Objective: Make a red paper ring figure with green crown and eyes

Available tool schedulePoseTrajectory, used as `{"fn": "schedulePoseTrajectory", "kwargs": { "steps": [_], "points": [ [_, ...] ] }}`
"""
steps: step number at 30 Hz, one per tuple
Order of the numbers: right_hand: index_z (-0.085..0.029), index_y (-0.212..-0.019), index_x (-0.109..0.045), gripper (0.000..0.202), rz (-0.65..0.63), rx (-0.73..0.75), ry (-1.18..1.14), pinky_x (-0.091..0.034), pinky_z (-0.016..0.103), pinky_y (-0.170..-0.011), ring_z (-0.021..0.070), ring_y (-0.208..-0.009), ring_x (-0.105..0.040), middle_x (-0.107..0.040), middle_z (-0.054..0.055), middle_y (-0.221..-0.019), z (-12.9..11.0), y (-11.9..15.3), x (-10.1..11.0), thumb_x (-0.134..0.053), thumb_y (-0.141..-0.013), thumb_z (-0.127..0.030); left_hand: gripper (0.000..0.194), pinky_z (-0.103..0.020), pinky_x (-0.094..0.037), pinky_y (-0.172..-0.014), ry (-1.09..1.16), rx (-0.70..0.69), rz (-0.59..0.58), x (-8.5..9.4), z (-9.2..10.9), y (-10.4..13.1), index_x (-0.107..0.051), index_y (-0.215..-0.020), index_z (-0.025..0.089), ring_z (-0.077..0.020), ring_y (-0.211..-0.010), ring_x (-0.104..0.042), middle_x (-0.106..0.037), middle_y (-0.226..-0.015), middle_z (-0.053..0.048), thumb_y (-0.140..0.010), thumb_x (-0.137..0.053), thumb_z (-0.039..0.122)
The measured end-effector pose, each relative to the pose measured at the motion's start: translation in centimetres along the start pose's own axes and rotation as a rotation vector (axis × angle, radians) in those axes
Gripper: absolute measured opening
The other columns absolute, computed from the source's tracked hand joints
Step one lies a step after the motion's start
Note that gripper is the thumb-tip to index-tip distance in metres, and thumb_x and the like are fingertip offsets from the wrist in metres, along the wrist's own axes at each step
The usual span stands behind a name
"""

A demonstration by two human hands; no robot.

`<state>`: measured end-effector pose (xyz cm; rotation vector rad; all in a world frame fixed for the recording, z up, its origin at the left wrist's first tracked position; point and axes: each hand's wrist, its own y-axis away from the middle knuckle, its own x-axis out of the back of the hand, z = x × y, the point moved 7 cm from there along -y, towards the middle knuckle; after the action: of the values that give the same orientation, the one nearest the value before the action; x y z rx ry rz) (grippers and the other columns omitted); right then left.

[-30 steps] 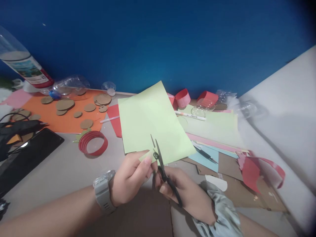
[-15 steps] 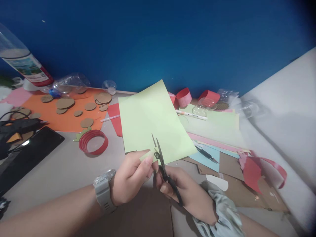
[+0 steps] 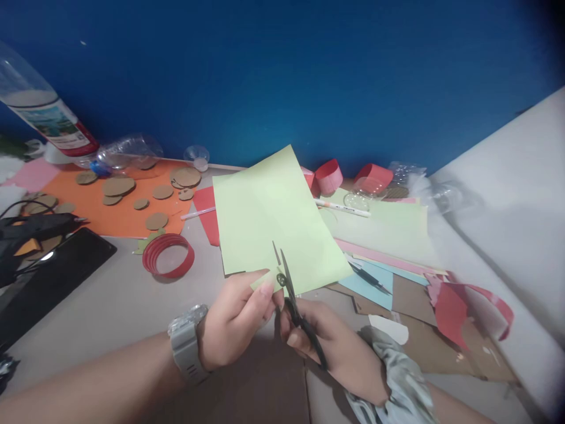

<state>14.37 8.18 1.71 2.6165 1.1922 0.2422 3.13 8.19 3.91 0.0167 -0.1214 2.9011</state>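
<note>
My left hand (image 3: 241, 318) pinches a small piece of pale green paper (image 3: 261, 281) between thumb and fingers. A pair of black scissors (image 3: 291, 297) is in my right hand (image 3: 335, 341), its fingers closed around the handles. The blades point away from me, slightly apart, close by the right edge of the small piece. Whether they touch the paper, I cannot tell. Beyond both hands lies a large sheet of light green paper (image 3: 269, 212), partly hidden by the blades and my fingers.
Left are a red ring (image 3: 168, 256), a black phone (image 3: 66, 277), and cardboard discs on orange paper (image 3: 103, 206). A large bottle (image 3: 57, 123) leans at the back left. Right are a white marker (image 3: 344, 208), a black pen (image 3: 371, 278) and red paper scraps (image 3: 450, 309). A blue wall (image 3: 282, 76) rises behind.
Almost nothing differs. The whole view has shifted very slightly; the hands, scissors and small paper piece keep the same positions relative to each other.
</note>
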Motion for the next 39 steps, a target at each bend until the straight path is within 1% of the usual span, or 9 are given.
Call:
{"fn": "schedulePoseTrajectory", "kwargs": {
  "steps": [7,18,22,26,31,39],
  "points": [
    [-0.020,-0.067,-0.046,0.063,0.023,-0.024,-0.001,-0.030,0.026,-0.056,0.0124,-0.059,-0.037,-0.043,-0.004,-0.062,-0.22,-0.04,0.10,-0.051,-0.077,-0.082,0.050,-0.021,-0.034,-0.052,-0.006,-0.009,0.002,0.06,0.16,-0.04,-0.047,-0.063,0.018,-0.0094,-0.051,-0.045,-0.060,-0.056,0.001,-0.105,-0.030,0.039],
    [-0.019,-0.068,-0.046,0.061,0.004,0.004,0.019,-0.030,0.027,-0.058,0.0124,-0.059,-0.037,-0.043,-0.004,-0.064,-0.10,-0.04,0.11,-0.052,-0.080,-0.079,0.050,-0.021,-0.035,-0.051,0.000,0.001,0.022,0.09,0.00,-0.03,-0.048,-0.064,0.018,-0.0101,-0.049,-0.046,-0.059,-0.055,0.001,-0.104,-0.030,0.042],
    [-0.019,-0.069,-0.047,0.060,-0.007,0.000,0.015,-0.030,0.027,-0.058,0.0122,-0.059,-0.037,-0.043,-0.004,-0.064,-0.14,0.03,-0.01,-0.052,-0.080,-0.078,0.050,-0.021,-0.035,-0.051,0.001,0.014,0.049,0.27,-0.07,-0.05,-0.045,-0.063,0.018,-0.0099,-0.048,-0.044,-0.055,-0.053,0.002,-0.104,-0.030,0.043],
    [-0.019,-0.070,-0.047,0.059,-0.003,0.008,0.019,-0.031,0.026,-0.058,0.0125,-0.060,-0.037,-0.043,-0.004,-0.064,-0.20,0.00,-0.02,-0.052,-0.081,-0.077,0.050,-0.022,-0.033,-0.050,-0.008,0.037,0.071,0.44,-0.30,0.05,-0.048,-0.064,0.018,-0.0099,-0.048,-0.038,-0.047,-0.051,0.004,-0.103,-0.032,0.044],
    [-0.019,-0.070,-0.048,0.060,-0.009,-0.002,0.024,-0.031,0.026,-0.058,0.0122,-0.059,-0.038,-0.044,-0.004,-0.064,-0.06,-0.05,-0.04,-0.052,-0.081,-0.078,0.052,-0.023,-0.035,-0.051,-0.001,0.039,0.061,0.36,-0.29,0.04,-0.046,-0.062,0.019,-0.0107,-0.048,-0.041,-0.049,-0.052,0.002,-0.103,-0.030,0.045],
    [-0.019,-0.069,-0.047,0.060,-0.001,-0.006,0.016,-0.032,0.026,-0.058,0.0117,-0.058,-0.037,-0.043,-0.005,-0.062,-0.05,0.02,0.00,-0.053,-0.080,-0.077,0.051,-0.022,-0.032,-0.049,0.002,0.044,0.074,0.50,-0.45,0.25,-0.048,-0.063,0.018,-0.0099,-0.048,-0.036,-0.044,-0.051,0.004,-0.103,-0.031,0.045]
  ]
}}
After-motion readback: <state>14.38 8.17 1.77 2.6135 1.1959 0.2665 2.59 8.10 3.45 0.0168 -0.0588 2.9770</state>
